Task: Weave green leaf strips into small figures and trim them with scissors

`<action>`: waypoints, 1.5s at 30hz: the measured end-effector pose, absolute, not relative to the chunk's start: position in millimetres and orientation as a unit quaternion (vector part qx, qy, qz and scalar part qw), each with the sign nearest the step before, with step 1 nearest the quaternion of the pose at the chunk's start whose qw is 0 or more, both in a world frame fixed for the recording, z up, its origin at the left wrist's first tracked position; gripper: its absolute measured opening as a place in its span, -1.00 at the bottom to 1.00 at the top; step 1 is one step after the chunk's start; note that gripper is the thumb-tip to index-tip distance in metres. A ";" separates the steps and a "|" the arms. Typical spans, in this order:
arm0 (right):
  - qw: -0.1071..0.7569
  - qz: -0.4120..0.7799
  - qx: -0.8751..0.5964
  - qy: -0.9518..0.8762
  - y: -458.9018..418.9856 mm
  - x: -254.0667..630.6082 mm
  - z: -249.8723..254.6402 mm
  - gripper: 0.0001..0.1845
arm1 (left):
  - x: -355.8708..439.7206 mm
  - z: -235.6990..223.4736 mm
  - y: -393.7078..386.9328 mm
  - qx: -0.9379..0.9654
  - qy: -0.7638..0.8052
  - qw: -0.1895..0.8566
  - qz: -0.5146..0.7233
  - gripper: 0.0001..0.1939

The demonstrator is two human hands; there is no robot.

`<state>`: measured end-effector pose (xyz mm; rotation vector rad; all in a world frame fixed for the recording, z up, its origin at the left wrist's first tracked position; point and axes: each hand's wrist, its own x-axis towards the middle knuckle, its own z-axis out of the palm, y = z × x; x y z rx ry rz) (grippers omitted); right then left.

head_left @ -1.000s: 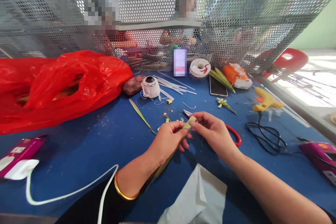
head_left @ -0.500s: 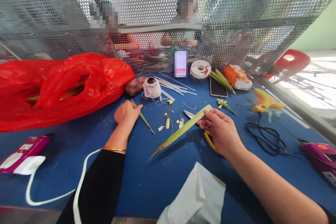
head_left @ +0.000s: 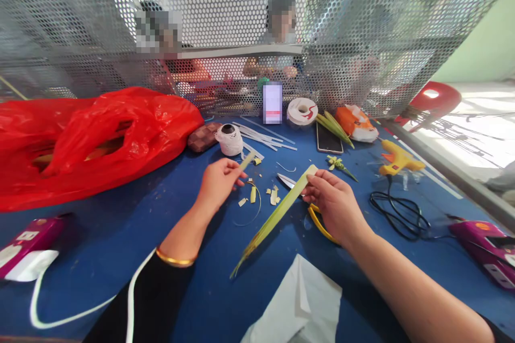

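Observation:
My right hand (head_left: 332,201) pinches the broad pale end of a long green leaf strip (head_left: 277,217), whose brownish tapered tip points toward me. Under that hand lie scissors (head_left: 322,225) with yellow handles, their blades partly showing. My left hand (head_left: 221,182) is closed on a short, pale leaf piece (head_left: 247,161) that sticks up past the fingertips. Between the two hands, small yellowish leaf scraps (head_left: 253,194) are scattered on the blue table (head_left: 217,278). Behind my left hand stands a spool of white thread (head_left: 230,142).
At left sits a red plastic bag (head_left: 161,123). White strips (head_left: 261,136), a tape roll (head_left: 301,112), a propped phone (head_left: 272,102) and a flat phone (head_left: 329,138) line the back. A yellow glue gun (head_left: 398,158) with black cord lies right; white paper (head_left: 300,300) is in front.
My left hand has lifted the leaf piece off the table and moved right, toward the middle. My right hand still holds the long leaf strip, its tip slightly lower.

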<state>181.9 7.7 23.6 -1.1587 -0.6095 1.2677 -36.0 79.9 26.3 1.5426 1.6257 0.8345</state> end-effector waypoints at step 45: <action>0.607 0.524 -0.479 -0.357 6.8 180.3 16.5 -0.80 | 10.6 28.2 15.4 0.401 0.419 0.787 0.213 -0.82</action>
